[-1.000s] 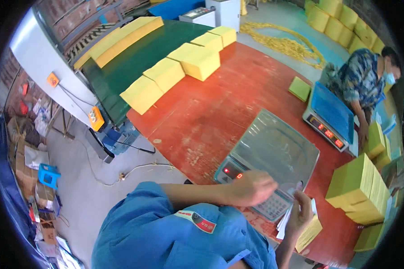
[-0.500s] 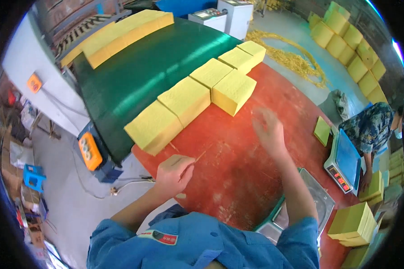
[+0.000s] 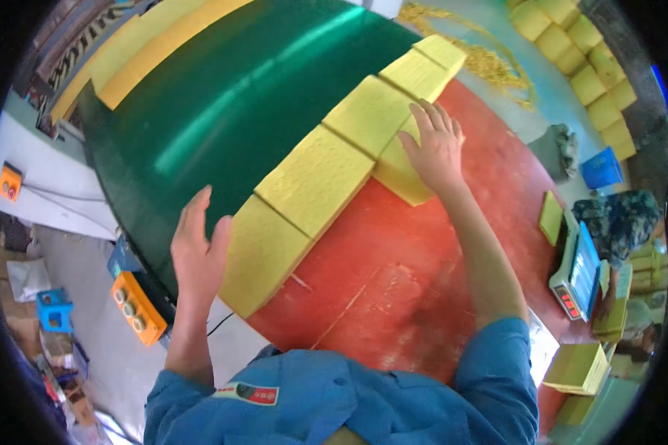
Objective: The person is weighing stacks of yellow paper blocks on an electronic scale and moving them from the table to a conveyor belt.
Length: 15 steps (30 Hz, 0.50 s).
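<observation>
Yellow blocks, seemingly stacked paper, form a slanting row along the border of the green surface (image 3: 223,104) and the red tabletop (image 3: 371,282). Beside the row's near end block (image 3: 263,256) is my left hand (image 3: 200,248), fingers up and thumb apart; whether it touches the block I cannot tell. My right hand (image 3: 436,144) is over one block (image 3: 402,172) that juts out onto the red top, its fingers stretched and partly hiding it. A middle block (image 3: 315,178) and a farther block (image 3: 369,115) lie between my hands. Neither hand grips anything.
A long yellow row (image 3: 167,44) lies at the green surface's far left. At the right stand a digital scale (image 3: 577,274), a co-worker in a patterned sleeve (image 3: 617,222) and a yellow stack (image 3: 577,367). An orange button box (image 3: 137,308) is at lower left.
Both hands have reached forward: the left has opened from a closed shape and moved up beside the near end block; the right has moved up over the jutting block. The view has shifted closer.
</observation>
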{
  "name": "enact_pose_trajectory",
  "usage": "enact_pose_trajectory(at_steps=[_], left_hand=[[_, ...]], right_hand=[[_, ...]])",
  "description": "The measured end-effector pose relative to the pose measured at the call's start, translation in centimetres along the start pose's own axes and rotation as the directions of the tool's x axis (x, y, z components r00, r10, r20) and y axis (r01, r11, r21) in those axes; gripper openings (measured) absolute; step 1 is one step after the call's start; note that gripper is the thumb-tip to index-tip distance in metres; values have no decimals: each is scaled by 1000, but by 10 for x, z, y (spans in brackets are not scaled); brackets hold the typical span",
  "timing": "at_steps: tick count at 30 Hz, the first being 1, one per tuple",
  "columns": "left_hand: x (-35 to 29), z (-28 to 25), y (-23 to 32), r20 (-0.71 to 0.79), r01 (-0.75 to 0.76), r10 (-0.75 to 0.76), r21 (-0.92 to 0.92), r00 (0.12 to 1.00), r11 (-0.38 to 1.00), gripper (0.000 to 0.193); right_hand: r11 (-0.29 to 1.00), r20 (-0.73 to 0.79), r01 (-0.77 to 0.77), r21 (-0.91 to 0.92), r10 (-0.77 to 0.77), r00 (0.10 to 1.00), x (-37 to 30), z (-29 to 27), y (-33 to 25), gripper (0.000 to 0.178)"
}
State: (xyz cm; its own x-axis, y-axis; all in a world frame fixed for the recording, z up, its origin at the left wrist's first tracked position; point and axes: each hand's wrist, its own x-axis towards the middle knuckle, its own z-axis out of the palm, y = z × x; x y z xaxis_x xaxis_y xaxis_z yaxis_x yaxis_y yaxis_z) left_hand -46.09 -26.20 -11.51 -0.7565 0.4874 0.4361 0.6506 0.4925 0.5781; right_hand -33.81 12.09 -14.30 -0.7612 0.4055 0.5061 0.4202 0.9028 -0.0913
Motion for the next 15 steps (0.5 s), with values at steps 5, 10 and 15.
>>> enact_pose_trajectory(at_steps=[5,10,15], left_hand=[[-16,28,-18,236,67,-125,237,964,969,43],[-29,29,-2,445,67,-221,334,868,940,42],[-82,30,23,504,-34,-91,232,859,972,39]], right_hand=[[1000,143,-16,12,14,990,-13,19,4,49],[997,252,-69,-40,77,965,-26,9,18,51],[1000,-11,-11,2,11,1000,-86,-31,-25,47]])
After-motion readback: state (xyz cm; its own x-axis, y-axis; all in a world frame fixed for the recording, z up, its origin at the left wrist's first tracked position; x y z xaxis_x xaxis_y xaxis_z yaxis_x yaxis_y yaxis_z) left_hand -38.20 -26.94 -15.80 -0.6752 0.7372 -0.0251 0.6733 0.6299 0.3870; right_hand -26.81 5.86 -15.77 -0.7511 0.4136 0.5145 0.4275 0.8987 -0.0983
